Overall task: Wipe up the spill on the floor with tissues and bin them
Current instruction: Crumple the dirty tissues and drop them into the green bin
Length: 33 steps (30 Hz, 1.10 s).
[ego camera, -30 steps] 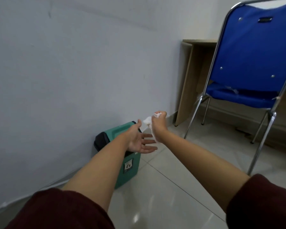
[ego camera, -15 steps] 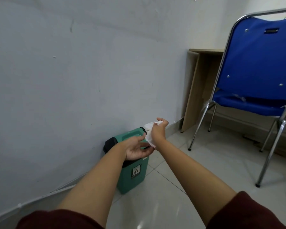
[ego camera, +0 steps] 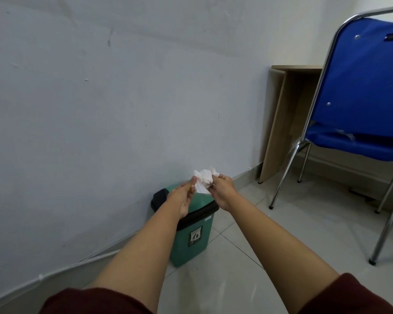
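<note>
A crumpled white tissue wad [ego camera: 203, 180] hangs in the air between both hands, just above the green bin [ego camera: 194, 236] with its black rim, which stands on the floor against the wall. My right hand [ego camera: 222, 191] pinches the wad from the right. My left hand [ego camera: 184, 196] is at its left side, fingertips on the tissue, palm turned toward the right hand. The bin's opening is mostly hidden behind my hands. No spill shows on the floor in this view.
A blue chair [ego camera: 359, 123] with chrome legs stands to the right on the pale tiled floor [ego camera: 281, 245]. Behind it is a wooden desk side panel [ego camera: 279, 123]. The grey wall [ego camera: 100, 109] runs along the left, a thin cable at its base.
My left hand rose from palm-up below the tissue to touch its left side. The tissue wad now sits higher and between both hands. The view shifted, bin now lower centre.
</note>
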Each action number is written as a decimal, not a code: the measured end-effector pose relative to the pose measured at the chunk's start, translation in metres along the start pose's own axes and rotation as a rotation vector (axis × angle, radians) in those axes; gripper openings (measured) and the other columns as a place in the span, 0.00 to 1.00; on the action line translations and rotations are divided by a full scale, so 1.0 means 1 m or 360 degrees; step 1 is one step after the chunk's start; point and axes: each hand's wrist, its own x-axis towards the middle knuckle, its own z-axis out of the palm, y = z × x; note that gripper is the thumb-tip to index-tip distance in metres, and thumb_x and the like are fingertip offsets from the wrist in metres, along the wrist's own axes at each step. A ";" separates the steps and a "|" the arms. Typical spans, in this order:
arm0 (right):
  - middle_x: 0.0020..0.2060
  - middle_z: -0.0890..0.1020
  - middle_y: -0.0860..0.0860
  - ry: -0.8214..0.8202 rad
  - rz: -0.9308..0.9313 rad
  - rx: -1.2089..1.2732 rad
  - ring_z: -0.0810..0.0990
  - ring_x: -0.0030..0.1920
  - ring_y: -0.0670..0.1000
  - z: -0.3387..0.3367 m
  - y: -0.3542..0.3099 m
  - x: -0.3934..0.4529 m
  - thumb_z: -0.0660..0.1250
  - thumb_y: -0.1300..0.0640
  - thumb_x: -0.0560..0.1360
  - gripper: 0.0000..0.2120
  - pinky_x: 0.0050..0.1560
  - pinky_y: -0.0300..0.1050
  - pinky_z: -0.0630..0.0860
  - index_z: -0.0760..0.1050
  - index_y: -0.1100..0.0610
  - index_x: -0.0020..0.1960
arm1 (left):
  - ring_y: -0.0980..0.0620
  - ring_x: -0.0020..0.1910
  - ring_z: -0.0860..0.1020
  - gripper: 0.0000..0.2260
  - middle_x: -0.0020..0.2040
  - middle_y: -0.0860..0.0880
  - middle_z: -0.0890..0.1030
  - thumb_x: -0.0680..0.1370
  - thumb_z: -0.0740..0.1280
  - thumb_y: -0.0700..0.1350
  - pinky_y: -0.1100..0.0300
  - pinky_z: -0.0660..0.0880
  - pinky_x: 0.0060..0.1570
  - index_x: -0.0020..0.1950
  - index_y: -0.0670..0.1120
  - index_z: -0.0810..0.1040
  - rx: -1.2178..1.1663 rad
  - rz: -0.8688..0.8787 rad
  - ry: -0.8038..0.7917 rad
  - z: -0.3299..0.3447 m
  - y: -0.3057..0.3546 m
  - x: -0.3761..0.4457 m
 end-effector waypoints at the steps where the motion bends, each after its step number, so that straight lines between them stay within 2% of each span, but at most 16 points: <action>1: 0.58 0.76 0.65 -0.0005 0.0011 -0.0048 0.80 0.50 0.57 -0.001 0.001 0.000 0.62 0.68 0.79 0.13 0.48 0.43 0.80 0.68 0.68 0.63 | 0.60 0.26 0.74 0.10 0.42 0.48 0.78 0.73 0.71 0.39 0.72 0.76 0.31 0.54 0.42 0.76 0.0041 0.0096 -0.0012 -0.001 0.001 -0.001; 3: 0.54 0.78 0.63 -0.0018 0.0054 -0.0212 0.80 0.46 0.55 -0.001 0.004 0.000 0.62 0.68 0.78 0.14 0.45 0.42 0.78 0.70 0.69 0.64 | 0.57 0.33 0.75 0.15 0.44 0.47 0.80 0.72 0.72 0.38 0.70 0.77 0.35 0.58 0.45 0.77 0.0182 0.0276 -0.0053 -0.001 0.003 -0.002; 6: 0.42 0.80 0.56 0.0058 0.0115 -0.0358 0.77 0.35 0.50 0.001 0.005 -0.003 0.62 0.63 0.80 0.09 0.28 0.37 0.76 0.77 0.63 0.57 | 0.54 0.41 0.79 0.16 0.48 0.47 0.82 0.71 0.73 0.36 0.68 0.77 0.41 0.58 0.44 0.79 0.0359 0.0436 -0.0084 0.002 0.002 -0.004; 8: 0.39 0.80 0.52 0.0053 0.0146 -0.0388 0.76 0.34 0.48 0.002 0.005 -0.004 0.63 0.57 0.80 0.06 0.26 0.36 0.72 0.78 0.57 0.52 | 0.54 0.41 0.79 0.14 0.46 0.48 0.82 0.71 0.73 0.37 0.70 0.76 0.37 0.56 0.41 0.81 0.0448 0.0507 -0.0017 0.002 -0.001 -0.003; 10: 0.42 0.81 0.50 -0.0006 0.0246 -0.0334 0.77 0.38 0.49 0.002 0.002 -0.008 0.62 0.45 0.80 0.13 0.35 0.40 0.73 0.78 0.54 0.52 | 0.54 0.37 0.77 0.10 0.42 0.48 0.82 0.70 0.74 0.38 0.71 0.75 0.32 0.50 0.40 0.82 0.0439 0.0540 0.0092 0.001 -0.002 -0.001; 12: 0.51 0.80 0.53 -0.0121 0.0394 -0.0155 0.79 0.49 0.54 0.002 0.001 -0.007 0.53 0.33 0.78 0.29 0.49 0.49 0.76 0.76 0.56 0.59 | 0.54 0.34 0.76 0.07 0.39 0.48 0.82 0.70 0.75 0.40 0.70 0.75 0.29 0.46 0.41 0.81 0.0417 0.0549 0.0212 0.000 -0.002 0.000; 15: 0.60 0.77 0.60 -0.0430 0.0528 -0.0012 0.77 0.61 0.62 0.007 -0.003 -0.009 0.53 0.28 0.74 0.41 0.62 0.58 0.73 0.71 0.64 0.64 | 0.52 0.35 0.79 0.08 0.40 0.48 0.83 0.68 0.77 0.42 0.67 0.74 0.28 0.44 0.43 0.81 0.0514 0.0515 0.0372 -0.003 -0.003 0.004; 17: 0.59 0.77 0.62 -0.0624 0.0552 -0.0034 0.77 0.60 0.61 0.013 -0.002 -0.013 0.56 0.33 0.76 0.38 0.63 0.57 0.73 0.71 0.68 0.64 | 0.53 0.36 0.80 0.08 0.39 0.49 0.83 0.70 0.76 0.45 0.66 0.73 0.27 0.43 0.44 0.81 0.0566 0.0452 0.0487 -0.003 -0.005 0.006; 19: 0.55 0.78 0.62 -0.0613 0.0480 -0.0059 0.79 0.53 0.60 0.018 0.001 -0.014 0.56 0.42 0.81 0.27 0.56 0.55 0.75 0.72 0.68 0.60 | 0.53 0.35 0.79 0.09 0.36 0.50 0.81 0.76 0.69 0.50 0.65 0.72 0.28 0.42 0.45 0.81 0.0557 0.0405 0.0569 -0.002 -0.004 0.005; 21: 0.48 0.79 0.61 -0.0473 0.0364 -0.0062 0.79 0.44 0.56 0.021 0.006 -0.011 0.54 0.52 0.83 0.17 0.50 0.53 0.75 0.73 0.66 0.53 | 0.53 0.33 0.80 0.19 0.36 0.48 0.81 0.81 0.58 0.53 0.64 0.73 0.27 0.42 0.42 0.79 0.0349 0.0364 0.0554 -0.001 -0.003 0.006; 23: 0.47 0.77 0.60 -0.0232 0.0240 -0.0069 0.77 0.39 0.55 0.020 0.012 -0.005 0.53 0.60 0.84 0.09 0.47 0.52 0.75 0.70 0.63 0.56 | 0.50 0.32 0.79 0.20 0.37 0.44 0.81 0.83 0.51 0.51 0.64 0.75 0.28 0.44 0.39 0.75 0.0155 0.0376 0.0570 -0.001 -0.003 0.009; 26: 0.47 0.75 0.59 0.0084 0.0124 -0.0190 0.73 0.33 0.52 0.011 0.019 0.004 0.50 0.63 0.84 0.10 0.33 0.44 0.73 0.70 0.59 0.57 | 0.50 0.28 0.73 0.16 0.35 0.43 0.77 0.83 0.50 0.44 0.63 0.71 0.30 0.44 0.38 0.72 0.0213 0.0371 0.0689 -0.008 -0.003 0.015; 28: 0.43 0.74 0.58 0.0136 0.0159 -0.0246 0.69 0.31 0.50 0.003 0.020 0.006 0.50 0.60 0.83 0.10 0.27 0.41 0.67 0.70 0.59 0.54 | 0.50 0.28 0.70 0.18 0.34 0.43 0.75 0.83 0.50 0.44 0.63 0.69 0.28 0.40 0.38 0.72 0.0259 0.0240 0.0604 -0.012 -0.005 0.017; 30: 0.42 0.74 0.57 0.0115 0.0268 -0.0306 0.71 0.34 0.52 -0.001 0.020 0.008 0.55 0.57 0.81 0.08 0.34 0.44 0.69 0.70 0.60 0.49 | 0.49 0.32 0.72 0.21 0.37 0.42 0.75 0.84 0.48 0.47 0.63 0.71 0.30 0.43 0.37 0.74 0.0381 0.0083 0.0437 -0.017 -0.008 0.018; 32: 0.50 0.71 0.56 0.0137 0.0337 -0.0410 0.73 0.45 0.56 -0.002 0.023 0.014 0.58 0.63 0.76 0.04 0.50 0.49 0.70 0.68 0.62 0.50 | 0.45 0.46 0.77 0.24 0.47 0.39 0.78 0.83 0.48 0.52 0.58 0.76 0.44 0.56 0.35 0.75 0.0541 -0.0033 0.0288 -0.020 -0.012 0.019; 33: 0.54 0.68 0.56 0.0174 0.0345 -0.0507 0.71 0.52 0.57 -0.002 0.026 0.018 0.56 0.67 0.75 0.07 0.56 0.50 0.68 0.66 0.65 0.53 | 0.43 0.57 0.76 0.26 0.56 0.38 0.77 0.83 0.48 0.54 0.55 0.75 0.54 0.62 0.35 0.73 0.0596 -0.0065 0.0242 -0.021 -0.013 0.021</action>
